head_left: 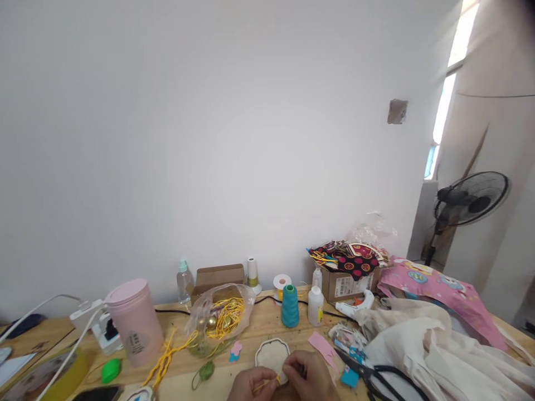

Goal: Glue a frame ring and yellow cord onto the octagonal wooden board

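At the table's front edge my left hand (pixel 252 384) pinches a thin yellow cord (pixel 267 382). My right hand (pixel 310 376) is closed beside it, fingertips pressed together at the cord's other end; the exact grip is partly hidden. Just behind my fingers is a cream scalloped piece (pixel 267 352) with a raised rim, its lower part covered by my hands. To the left lie a small pink-and-blue flower cutout (pixel 235 352) and a green thread ball (pixel 206 371). Right of my hands are a pink strip (pixel 322 347) and black-handled scissors (pixel 376 374).
Behind stand a teal thread cone (pixel 290 306), a white bottle (pixel 316 306) and a bag of yellow cord (pixel 225 317). A pink tumbler (pixel 136 323) and a tape roll (pixel 69 373) are left. White cloth (pixel 434 348), a glue gun (pixel 357 305) and a filled carton (pixel 351 283) occupy the right.
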`<state>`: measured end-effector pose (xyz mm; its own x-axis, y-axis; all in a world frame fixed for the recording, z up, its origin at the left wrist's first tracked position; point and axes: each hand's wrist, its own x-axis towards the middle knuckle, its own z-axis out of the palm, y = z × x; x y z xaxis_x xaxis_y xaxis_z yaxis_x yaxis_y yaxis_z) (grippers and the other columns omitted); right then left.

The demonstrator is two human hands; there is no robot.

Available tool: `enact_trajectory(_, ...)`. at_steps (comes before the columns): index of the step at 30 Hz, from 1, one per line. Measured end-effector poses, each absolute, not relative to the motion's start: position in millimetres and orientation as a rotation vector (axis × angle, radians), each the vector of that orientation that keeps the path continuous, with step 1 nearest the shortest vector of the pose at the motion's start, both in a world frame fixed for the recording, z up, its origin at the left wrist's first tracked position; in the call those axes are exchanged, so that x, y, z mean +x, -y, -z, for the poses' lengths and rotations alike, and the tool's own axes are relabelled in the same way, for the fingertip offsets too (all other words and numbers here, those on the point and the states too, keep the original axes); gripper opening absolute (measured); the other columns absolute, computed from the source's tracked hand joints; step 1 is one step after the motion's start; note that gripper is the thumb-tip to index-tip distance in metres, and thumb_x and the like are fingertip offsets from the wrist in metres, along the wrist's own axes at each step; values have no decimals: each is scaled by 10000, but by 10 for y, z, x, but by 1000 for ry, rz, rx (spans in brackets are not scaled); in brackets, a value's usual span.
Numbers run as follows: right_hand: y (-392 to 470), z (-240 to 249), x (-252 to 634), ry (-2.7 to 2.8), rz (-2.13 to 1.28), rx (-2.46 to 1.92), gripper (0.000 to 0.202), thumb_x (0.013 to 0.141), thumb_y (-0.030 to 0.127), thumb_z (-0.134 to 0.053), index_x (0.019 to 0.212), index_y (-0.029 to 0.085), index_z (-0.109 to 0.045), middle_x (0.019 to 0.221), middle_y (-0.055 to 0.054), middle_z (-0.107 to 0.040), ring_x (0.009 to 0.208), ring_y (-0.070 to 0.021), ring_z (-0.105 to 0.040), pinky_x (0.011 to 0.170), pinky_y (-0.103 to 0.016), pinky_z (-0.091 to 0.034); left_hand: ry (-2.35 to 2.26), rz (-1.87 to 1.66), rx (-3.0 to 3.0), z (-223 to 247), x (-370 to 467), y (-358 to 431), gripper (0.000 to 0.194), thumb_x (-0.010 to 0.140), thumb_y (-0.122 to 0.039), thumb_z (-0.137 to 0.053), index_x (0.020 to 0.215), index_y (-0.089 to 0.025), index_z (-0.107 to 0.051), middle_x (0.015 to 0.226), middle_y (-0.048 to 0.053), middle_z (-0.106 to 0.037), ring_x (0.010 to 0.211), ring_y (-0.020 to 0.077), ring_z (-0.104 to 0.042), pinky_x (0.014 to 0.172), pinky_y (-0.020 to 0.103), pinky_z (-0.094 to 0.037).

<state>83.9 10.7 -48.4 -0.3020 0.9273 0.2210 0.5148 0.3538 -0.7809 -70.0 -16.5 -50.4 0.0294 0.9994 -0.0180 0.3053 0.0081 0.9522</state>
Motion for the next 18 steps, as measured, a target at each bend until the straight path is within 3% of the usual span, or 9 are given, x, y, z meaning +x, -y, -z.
enact_trajectory(11,-59,407,845,1905,-844,-1187,157,691,221,-484,636,167,-621,589,-12,-577,582,-130,-494,557,-214,-346,-1433,-985,1564,427,-676,211,245,667,-309,-508,682,-143,-688,695,64,-692,686,191,-595,624,236,-444)
enact_trajectory(18,-147,543,785,1673,-1087,-1236,175,648,304,-513,577,159,-579,499,10,-502,522,-119,-449,470,-201,-310,-1566,-915,1624,396,-628,221,281,661,-340,-491,628,-148,-694,591,19,-663,590,154,-553,543,198,-400)
